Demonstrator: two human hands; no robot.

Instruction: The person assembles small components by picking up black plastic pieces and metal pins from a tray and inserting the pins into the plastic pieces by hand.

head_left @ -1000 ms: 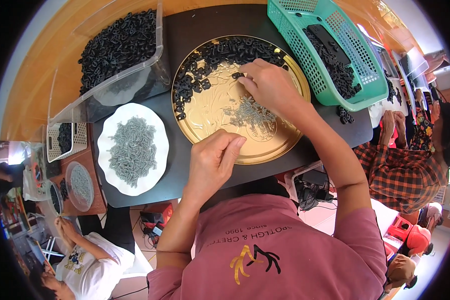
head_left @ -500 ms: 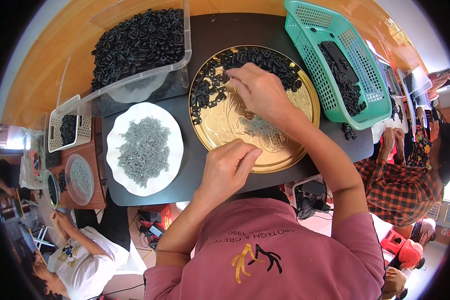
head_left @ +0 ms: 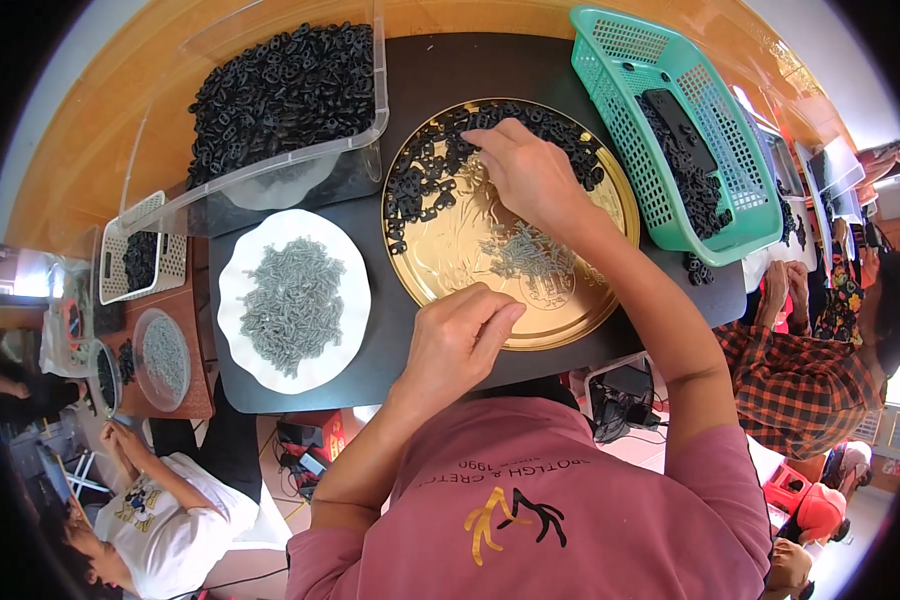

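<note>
My right hand reaches over the round gold tray, its fingertips at the small black plastic pieces along the far rim. A gap shows between its index finger and thumb, and I see nothing between them. Beneath its wrist lies a small heap of grey metal pins or screws, partly hidden by the forearm. At the tray's near edge, my left hand is closed, thumb pressed against the curled fingers. Whatever it may hold is hidden.
Left of the tray, a white scalloped plate bears many grey pins. A clear plastic bin full of black pieces stands at the far left. On the right is a green basket with black parts. Other people sit on both sides.
My right hand has shifted slightly to the right along the black pieces. My left hand has stayed closed at the near edge. The whole view has moved a little.
</note>
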